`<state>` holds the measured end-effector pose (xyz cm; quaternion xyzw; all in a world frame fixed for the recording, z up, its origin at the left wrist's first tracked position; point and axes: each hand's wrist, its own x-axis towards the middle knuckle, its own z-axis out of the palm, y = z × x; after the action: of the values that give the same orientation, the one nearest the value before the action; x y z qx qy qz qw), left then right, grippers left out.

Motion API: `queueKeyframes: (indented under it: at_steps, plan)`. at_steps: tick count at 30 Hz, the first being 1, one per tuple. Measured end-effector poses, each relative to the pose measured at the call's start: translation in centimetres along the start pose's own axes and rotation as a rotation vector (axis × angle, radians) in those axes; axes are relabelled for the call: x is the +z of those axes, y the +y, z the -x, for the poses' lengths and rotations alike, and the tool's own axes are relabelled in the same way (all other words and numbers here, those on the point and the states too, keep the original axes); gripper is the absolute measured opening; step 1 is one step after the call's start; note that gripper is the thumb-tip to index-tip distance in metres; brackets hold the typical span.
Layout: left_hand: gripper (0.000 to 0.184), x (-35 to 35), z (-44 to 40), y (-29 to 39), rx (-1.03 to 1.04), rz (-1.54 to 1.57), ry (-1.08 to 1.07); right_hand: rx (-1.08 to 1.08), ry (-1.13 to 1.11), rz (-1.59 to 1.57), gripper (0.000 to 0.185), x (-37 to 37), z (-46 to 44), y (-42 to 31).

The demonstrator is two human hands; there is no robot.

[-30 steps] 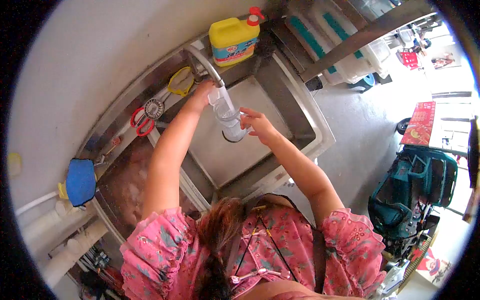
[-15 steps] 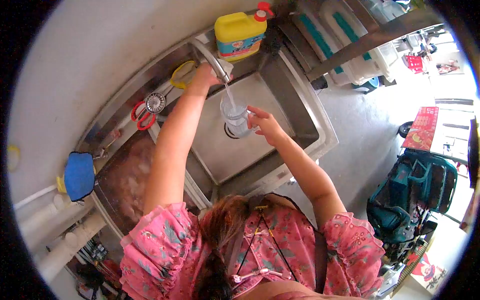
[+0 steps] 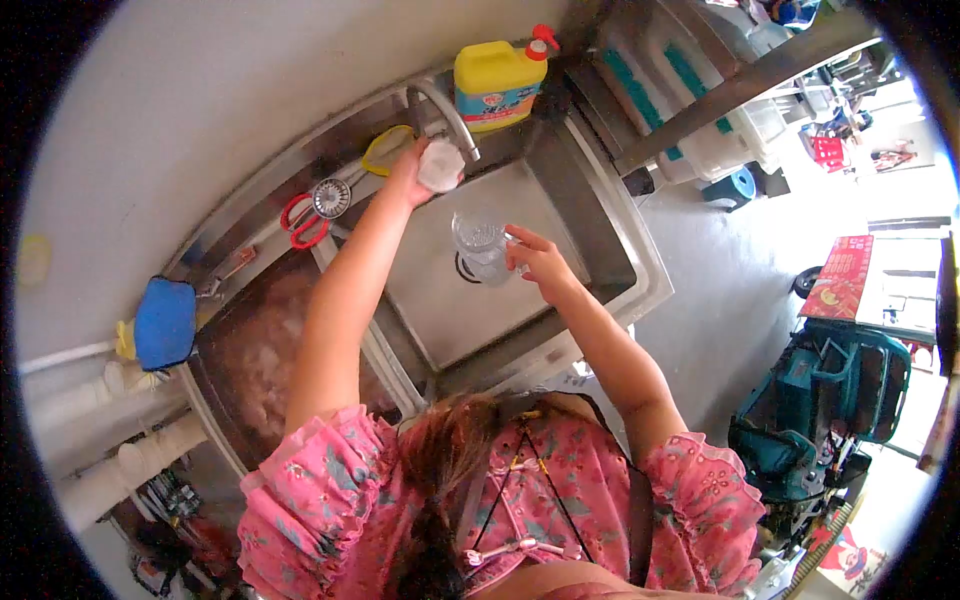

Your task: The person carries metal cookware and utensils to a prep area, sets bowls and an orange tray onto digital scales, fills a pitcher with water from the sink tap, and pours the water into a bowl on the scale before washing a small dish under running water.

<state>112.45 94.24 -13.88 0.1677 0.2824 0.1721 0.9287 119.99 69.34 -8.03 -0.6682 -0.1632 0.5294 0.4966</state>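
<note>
My right hand [image 3: 542, 262] is closed on the handle of a clear jug [image 3: 482, 245], held over the sink basin [image 3: 430, 315] with its mouth facing up. My left hand [image 3: 408, 180] holds a white, roundish, lid-like piece [image 3: 441, 166] close beside the tap [image 3: 447, 110]. Its fingers are partly hidden behind that piece. The tap's spout ends above the basin, and no stream shows from it. A dark ring [image 3: 465, 267], probably the drain, shows behind the jug.
On the sink ledge are a yellow jerrycan [image 3: 498, 85], a yellow-rimmed strainer [image 3: 386, 150], a metal sink strainer [image 3: 331, 198] and red-handled scissors [image 3: 305, 222]. The left basin [image 3: 265, 355] holds pinkish contents under water. A blue cloth [image 3: 166, 322] hangs at left; a teal scooter [image 3: 815, 390] stands right.
The stream from the tap has stopped. My left hand has turned so the white piece shows its broad face. The jug is now apart from the spout, and the view has shifted slightly.
</note>
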Motion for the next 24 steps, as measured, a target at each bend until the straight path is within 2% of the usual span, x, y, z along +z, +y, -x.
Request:
queueKeyframes:
  at_steps: [1,3,8,9,12,15,18,21,24]
  plan:
    - [0.035,-1.5,1.9,-0.3,-0.038,0.02,-0.053,-0.016,0.018,-0.006,0.044,0.4,0.8,-0.3]
    - [0.034,-4.6,6.3,-1.3,0.015,0.023,-0.149,-0.048,0.038,-0.011,0.042,1.1,2.4,-0.6]
    - [0.032,-9.4,22.3,-4.9,0.241,0.17,0.094,-0.035,0.047,0.036,0.038,1.8,6.1,-0.5]
    - [0.031,-9.9,25.7,-6.0,0.293,0.22,0.163,-0.049,0.015,0.01,0.038,1.7,6.4,-0.1]
    - [0.031,-10.5,35.9,-10.7,0.412,0.462,0.19,-0.104,-0.121,-0.038,0.037,2.1,7.5,0.8]
    - [0.03,-13.0,43.2,-17.3,0.648,0.433,0.259,-0.124,-0.24,0.022,0.038,4.2,10.0,0.1]
    - [0.029,-13.6,49.6,-25.0,0.86,0.581,0.475,-0.223,-0.563,0.191,0.05,4.5,10.9,0.9]
    - [0.024,-13.8,54.1,-34.0,1.05,0.916,0.549,-0.259,-0.767,0.207,0.056,7.4,15.2,0.5]
    - [0.021,-12.9,57.1,-42.0,1.199,1.083,0.575,-0.23,-1.019,0.222,0.055,10.9,19.4,1.8]
